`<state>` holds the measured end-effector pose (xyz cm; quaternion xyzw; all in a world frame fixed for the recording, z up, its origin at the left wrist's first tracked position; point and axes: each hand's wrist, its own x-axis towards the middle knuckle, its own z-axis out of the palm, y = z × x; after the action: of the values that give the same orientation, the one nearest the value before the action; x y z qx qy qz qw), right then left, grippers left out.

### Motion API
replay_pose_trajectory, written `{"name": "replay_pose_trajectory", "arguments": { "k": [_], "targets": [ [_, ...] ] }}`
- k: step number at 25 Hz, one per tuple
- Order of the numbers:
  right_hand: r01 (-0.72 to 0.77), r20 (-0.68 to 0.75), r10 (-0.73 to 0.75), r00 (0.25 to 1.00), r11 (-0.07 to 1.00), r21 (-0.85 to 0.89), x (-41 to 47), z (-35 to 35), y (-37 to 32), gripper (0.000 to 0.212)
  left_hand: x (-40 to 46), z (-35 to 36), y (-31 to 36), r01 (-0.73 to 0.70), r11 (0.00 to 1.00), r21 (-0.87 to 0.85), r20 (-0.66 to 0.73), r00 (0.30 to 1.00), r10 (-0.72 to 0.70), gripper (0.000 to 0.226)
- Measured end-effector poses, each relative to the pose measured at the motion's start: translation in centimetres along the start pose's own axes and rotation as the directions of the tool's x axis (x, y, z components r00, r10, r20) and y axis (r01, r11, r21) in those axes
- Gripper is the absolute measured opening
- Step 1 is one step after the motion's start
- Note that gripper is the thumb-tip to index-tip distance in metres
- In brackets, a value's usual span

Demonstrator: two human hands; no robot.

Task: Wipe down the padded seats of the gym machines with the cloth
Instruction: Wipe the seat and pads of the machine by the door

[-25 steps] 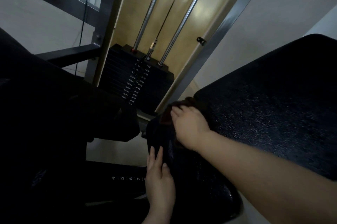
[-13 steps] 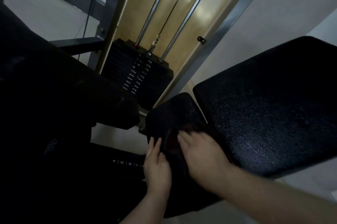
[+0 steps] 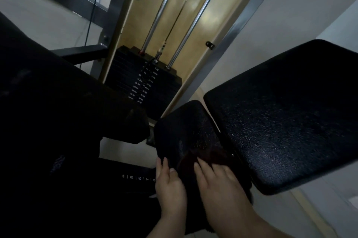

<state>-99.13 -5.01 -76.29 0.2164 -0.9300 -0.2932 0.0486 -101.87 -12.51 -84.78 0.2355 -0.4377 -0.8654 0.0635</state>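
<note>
Here, the right hand [image 3: 219,183] presses a dark reddish cloth [image 3: 205,157] flat-fingered on the small black padded seat [image 3: 186,127]; left hand [image 3: 170,185] steadies its edge, fingers straight; the large black textured pad [image 3: 286,117] apparently awaits wiping.

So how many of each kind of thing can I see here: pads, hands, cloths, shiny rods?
Black padded surfaces: 3 (small seat, large pad, left pad)
Hands: 2 (left hand, right hand)
Cloth: 1
Chrome guide rods: 2 ()
Total: 8
</note>
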Motion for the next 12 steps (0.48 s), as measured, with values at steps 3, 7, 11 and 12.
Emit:
{"name": "replay_pose_trajectory", "arguments": {
  "k": [3,7,11,12],
  "targets": [
    [-0.035,-0.054,0.026,0.998,0.987,-0.155,6.7,-1.4,1.6,0.058,0.5,0.2,0.0,0.008,1.000,0.015,-0.037,0.999,-0.007,0.039],
    [-0.142,-0.039,0.137,0.990,0.974,-0.176,16.0,-2.6,3.1,0.054,0.9,0.3,0.2,0.000,1.000,-0.008,-0.061,0.998,-0.001,0.038],
    [-0.144,-0.003,0.146,0.989,0.976,-0.165,10.4,-1.8,1.9,0.063,0.8,0.5,0.0,0.006,0.999,-0.039,-0.077,0.997,-0.009,0.039],
    [-0.146,-0.028,0.144,0.989,0.980,-0.137,7.3,-1.5,1.3,0.064,0.7,0.5,0.0,0.020,0.997,-0.072,-0.077,0.997,-0.026,0.039]
  ]
}}
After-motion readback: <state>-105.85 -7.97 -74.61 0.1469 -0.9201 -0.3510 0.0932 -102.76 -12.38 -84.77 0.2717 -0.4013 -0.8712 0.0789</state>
